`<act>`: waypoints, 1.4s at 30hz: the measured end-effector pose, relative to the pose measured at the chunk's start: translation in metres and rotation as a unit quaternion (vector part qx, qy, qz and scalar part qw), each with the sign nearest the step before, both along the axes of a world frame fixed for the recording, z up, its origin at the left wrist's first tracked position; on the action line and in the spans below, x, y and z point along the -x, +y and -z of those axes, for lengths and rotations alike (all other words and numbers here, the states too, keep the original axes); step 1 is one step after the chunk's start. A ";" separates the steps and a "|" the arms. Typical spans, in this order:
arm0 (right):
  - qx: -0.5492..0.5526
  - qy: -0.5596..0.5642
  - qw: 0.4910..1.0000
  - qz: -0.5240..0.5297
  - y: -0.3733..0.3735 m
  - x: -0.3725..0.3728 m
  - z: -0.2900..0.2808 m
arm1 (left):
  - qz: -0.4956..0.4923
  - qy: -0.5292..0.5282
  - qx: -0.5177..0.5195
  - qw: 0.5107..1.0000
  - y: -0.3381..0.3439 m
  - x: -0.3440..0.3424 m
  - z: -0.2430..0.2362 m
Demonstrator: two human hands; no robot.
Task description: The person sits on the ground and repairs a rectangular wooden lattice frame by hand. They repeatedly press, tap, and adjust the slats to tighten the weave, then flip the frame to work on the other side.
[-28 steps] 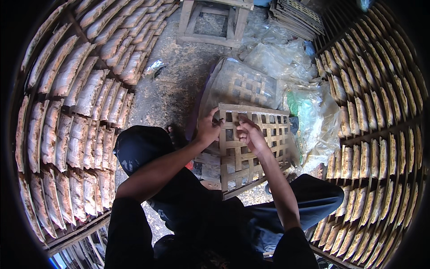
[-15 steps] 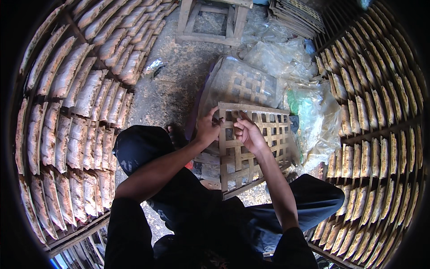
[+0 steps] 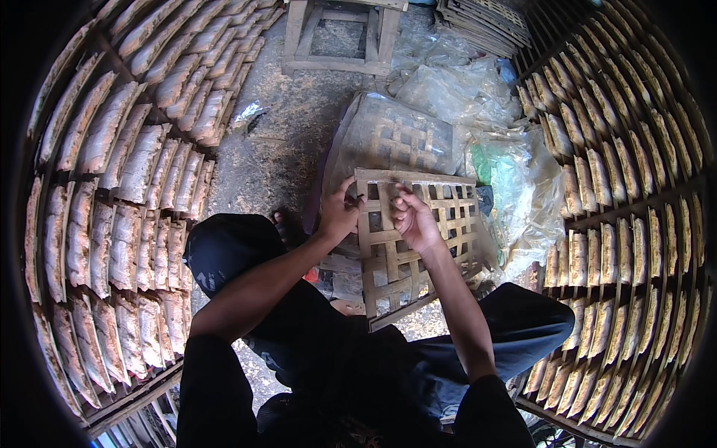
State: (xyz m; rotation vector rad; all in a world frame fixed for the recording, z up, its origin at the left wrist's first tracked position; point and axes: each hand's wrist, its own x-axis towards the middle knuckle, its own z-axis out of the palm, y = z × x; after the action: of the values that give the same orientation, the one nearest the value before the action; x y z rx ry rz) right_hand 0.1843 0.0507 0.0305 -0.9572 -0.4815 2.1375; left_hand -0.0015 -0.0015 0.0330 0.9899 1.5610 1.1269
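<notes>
Many pale, curved slabs [image 3: 146, 164] stand in rows on the rack well to the left of the left hand, past the person's bent left knee [image 3: 228, 254]. Farther out ahead of that hand, a wooden stool frame [image 3: 336, 66] stands on the floor. The left hand [image 3: 340, 216] is closed about the left edge of a lattice panel [image 3: 390, 287] near its far corner, so the panel stretches rightward from that grip, slanting over the lap. Just right of the left hand, the right hand [image 3: 418, 220] rests over the openings of the lattice panel with its fingers curled in narrow; whether they pinch anything, I cannot tell. The whole view has shifted slightly, and the right hand sits a little farther from the panel's left edge than a moment ago, while the left keeps its place; the handling seems to remain at this far corner. Beyond and to the right of both hands spreads crumpled clear plastic [image 3: 455, 89]. Well right of the right hand rises a second rack [image 3: 620, 254] of slabs.
</notes>
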 end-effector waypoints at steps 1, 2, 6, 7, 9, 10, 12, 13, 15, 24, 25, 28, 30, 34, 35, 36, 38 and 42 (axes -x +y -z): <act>0.002 -0.009 1.000 0.027 0.002 -0.005 0.001 | 0.010 0.005 0.004 1.000 0.000 0.001 0.001; 0.004 -0.018 0.998 0.055 0.004 -0.010 0.003 | 0.008 0.001 0.008 1.000 0.000 0.001 0.002; -0.034 -0.220 0.958 0.179 0.020 -0.042 0.021 | -0.014 -0.007 0.001 1.000 0.000 0.001 0.001; -0.031 -0.278 0.938 0.206 0.024 -0.048 0.020 | -0.024 -0.009 -0.007 1.000 -0.001 0.000 -0.001; -0.158 -0.399 0.881 0.198 0.033 -0.079 0.052 | -0.017 -0.017 -0.005 1.000 0.000 -0.005 -0.008; -0.252 -0.486 0.813 0.199 0.039 -0.095 0.074 | -0.011 -0.023 -0.006 1.000 0.002 -0.008 -0.011; -0.310 -0.595 0.728 0.143 0.031 -0.071 0.053 | -0.007 -0.009 0.014 1.000 -0.001 0.002 -0.006; -0.358 -0.617 0.687 0.140 0.025 -0.061 0.038 | 0.002 -0.006 0.021 1.000 0.000 0.002 -0.005; -0.447 -0.654 0.596 0.133 0.019 -0.048 0.023 | 0.006 0.003 0.011 1.000 0.001 0.000 -0.003; -0.430 -0.689 0.564 0.146 0.028 -0.020 0.015 | 0.006 -0.015 0.019 1.000 0.000 0.002 -0.004; -0.412 -0.690 0.572 0.166 0.035 -0.030 0.027 | 0.006 -0.016 0.020 1.000 0.000 0.001 -0.005; -0.372 -0.674 0.613 0.176 0.046 -0.057 0.059 | 0.013 -0.013 0.020 1.000 0.000 -0.001 -0.009; -0.378 -0.666 0.619 0.175 0.049 -0.066 0.070 | 0.013 -0.010 0.012 1.000 0.001 -0.001 -0.010; -0.405 -0.665 0.607 0.158 0.048 -0.059 0.066 | -0.017 -0.010 0.001 1.000 0.000 -0.002 -0.008; -0.428 -0.670 0.590 0.141 0.046 -0.054 0.061 | -0.021 -0.008 0.002 1.000 0.000 -0.002 -0.007; -0.449 -0.677 0.570 0.127 0.042 -0.050 0.055 | -0.021 -0.007 0.003 1.000 0.000 -0.003 -0.008; -0.444 -0.678 0.580 0.085 0.047 -0.045 0.061 | -0.022 -0.002 0.001 1.000 0.000 -0.004 -0.010; -0.431 -0.710 0.552 0.070 0.048 -0.041 0.079 | -0.021 -0.011 0.008 1.000 0.000 -0.005 -0.014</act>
State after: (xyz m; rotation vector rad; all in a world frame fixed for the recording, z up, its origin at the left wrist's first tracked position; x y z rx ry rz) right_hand 0.2251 0.0992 -0.0481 -1.7401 -1.8593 0.2349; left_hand 0.0035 -0.0014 0.0468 0.9344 1.5770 1.1507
